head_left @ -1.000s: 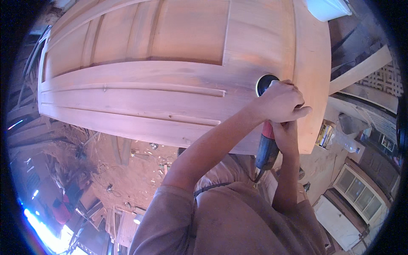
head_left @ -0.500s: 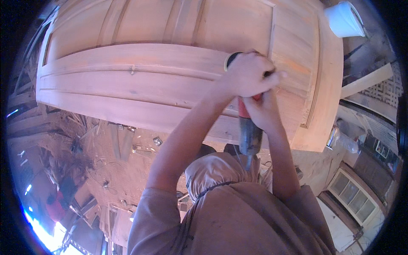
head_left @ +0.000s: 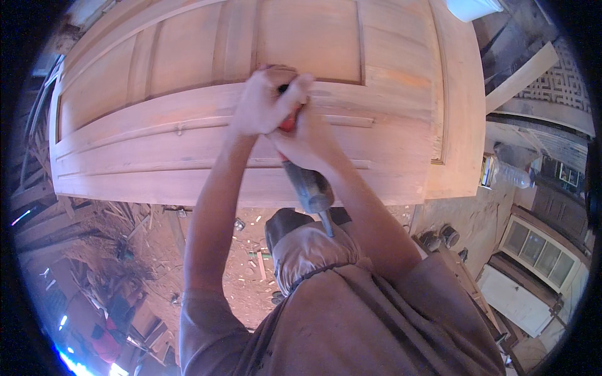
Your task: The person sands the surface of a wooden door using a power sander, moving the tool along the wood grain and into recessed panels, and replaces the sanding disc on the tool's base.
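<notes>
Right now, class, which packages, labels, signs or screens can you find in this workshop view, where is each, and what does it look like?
Small box or package: right of the wooden door, upright, yellowish; too small to tell more.
Clear plastic bottle: beside that box, lying on its side.
No signs or screens show.

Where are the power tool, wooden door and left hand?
power tool [head_left: 310, 188], head view, grey rear body.
wooden door [head_left: 301, 41], head view, upper raised panel.
left hand [head_left: 263, 103], head view, back of hand.
</notes>
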Available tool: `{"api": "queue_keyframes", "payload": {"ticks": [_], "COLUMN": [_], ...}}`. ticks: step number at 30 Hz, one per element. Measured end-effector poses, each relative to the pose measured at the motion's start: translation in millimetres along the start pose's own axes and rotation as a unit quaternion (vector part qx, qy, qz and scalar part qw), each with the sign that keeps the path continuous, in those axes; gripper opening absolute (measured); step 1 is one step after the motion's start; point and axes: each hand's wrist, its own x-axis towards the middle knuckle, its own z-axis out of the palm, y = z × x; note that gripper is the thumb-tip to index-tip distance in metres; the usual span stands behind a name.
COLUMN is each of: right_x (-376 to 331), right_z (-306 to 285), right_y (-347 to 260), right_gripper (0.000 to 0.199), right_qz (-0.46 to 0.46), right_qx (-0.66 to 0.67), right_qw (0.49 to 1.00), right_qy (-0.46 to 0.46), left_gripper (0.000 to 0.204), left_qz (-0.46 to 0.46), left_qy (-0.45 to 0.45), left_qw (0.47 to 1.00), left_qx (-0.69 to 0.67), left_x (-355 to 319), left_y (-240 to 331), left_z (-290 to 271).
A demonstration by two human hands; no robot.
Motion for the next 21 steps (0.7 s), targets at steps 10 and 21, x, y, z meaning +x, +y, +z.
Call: {"api": "queue_keyframes", "payload": {"ticks": [10, 21], "right_x": [-72, -164], "right_z": [-180, -312], "right_y": [83, 160], "right_gripper": [0.04, 0.046], "right_qz": [-0.005, 0.102], "right_qx": [0.113, 0.195], "right_qw": [0.986, 0.947], "right_qy": [0.124, 0.234], "left_gripper": [0.038, 0.024], "left_qz": [0.085, 0.323], "left_qy": [-0.11, 0.004], "left_qw": [0.99, 0.939], "left_qx": [0.019, -0.116], "left_x": [80, 59], "left_y": [65, 179], "left_z": [207, 323]}}
